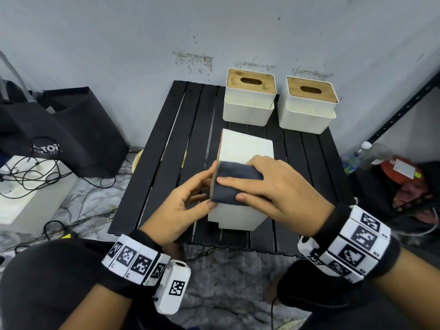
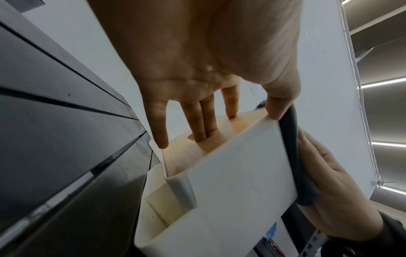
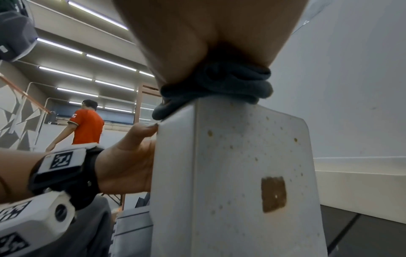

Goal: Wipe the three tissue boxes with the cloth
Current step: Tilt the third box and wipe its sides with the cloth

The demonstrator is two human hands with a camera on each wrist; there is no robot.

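On black slatted table [image 1: 166, 148], near tissue box [image 1: 247, 148] lies tipped on side; left hand [image 1: 181, 206] steadies wooden lid end, two fingers in slot; right hand [image 1: 273, 186] presses folded dark cloth [image 1: 235, 182] flat-fingered on upward face; wiping first box, apparently; next: sweep remaining faces, then two upright boxes [image 1: 250, 101] behind.

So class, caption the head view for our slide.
Right hand presses dark cloth on tipped tissue box; left hand steadies it.

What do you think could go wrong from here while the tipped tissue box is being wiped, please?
The tissue box lies on its side, steadied only by the left hand, with two fingers in the lid slot; a hard push from the right hand might slide or roll it. The cloth is bunched, so it may miss the brown specks on the box's base, seen in the right wrist view.
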